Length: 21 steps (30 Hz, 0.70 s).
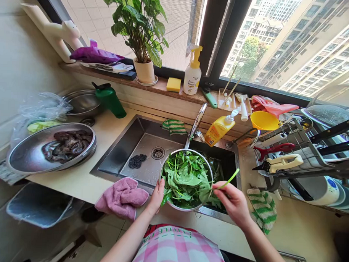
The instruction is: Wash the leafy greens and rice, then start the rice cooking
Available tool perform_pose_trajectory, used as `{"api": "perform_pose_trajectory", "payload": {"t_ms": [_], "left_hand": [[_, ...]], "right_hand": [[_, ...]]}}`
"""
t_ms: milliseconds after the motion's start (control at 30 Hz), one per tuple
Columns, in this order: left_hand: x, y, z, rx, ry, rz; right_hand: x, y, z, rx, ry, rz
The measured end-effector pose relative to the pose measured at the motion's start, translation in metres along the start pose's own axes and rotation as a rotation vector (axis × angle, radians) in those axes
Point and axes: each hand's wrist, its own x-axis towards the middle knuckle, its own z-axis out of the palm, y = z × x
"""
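Note:
A round metal bowl (186,209) heaped with leafy greens (187,179) is in front of me, over the front edge of the sink (142,141). My left hand (156,197) grips its left side, with the fingertips partly hidden by the rim and leaves. At the right rim, my right hand (232,203) pinches a green stem (230,177) between thumb and fingers, and its leafy end lies toward the bowl. More greens show in the dark right basin (229,159), behind and beside the bowl. The faucet (196,120) rises just beyond the bowl.
A black scrubber (137,161) lies in the left basin. A pink towel (122,198) hangs over the counter's front edge. On the left stands a steel basin (21,154) holding dark, wet pieces. Scissors (285,162) and knives stick out from the dish rack (330,167) at right.

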Motion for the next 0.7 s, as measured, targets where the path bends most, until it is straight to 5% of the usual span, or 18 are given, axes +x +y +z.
{"api": "perform_pose_trajectory", "payload": {"t_ms": [100, 200, 333, 433, 567, 700], "left_hand": [[0.0, 0.0, 0.001, -0.017, -0.003, 0.013], [0.0, 0.001, 0.001, -0.013, -0.004, 0.011], [0.0, 0.0, 0.0, 0.027, -0.014, -0.012], [0.0, 0.0, 0.001, 0.044, -0.019, -0.013], [0.001, 0.001, 0.001, 0.039, -0.02, 0.015], [0.003, -0.002, 0.001, 0.029, -0.029, 0.061]], "right_hand": [[0.015, -0.021, -0.017, 0.191, 0.181, 0.128], [0.029, -0.043, -0.018, 0.333, 0.22, 0.165], [0.056, -0.05, 0.015, 0.431, 0.102, 0.203], [0.079, -0.029, 0.054, 0.463, 0.019, 0.262], [0.092, 0.014, 0.077, 0.097, -0.161, 0.392], [0.083, 0.027, 0.056, -0.311, -0.024, 0.236]]}}
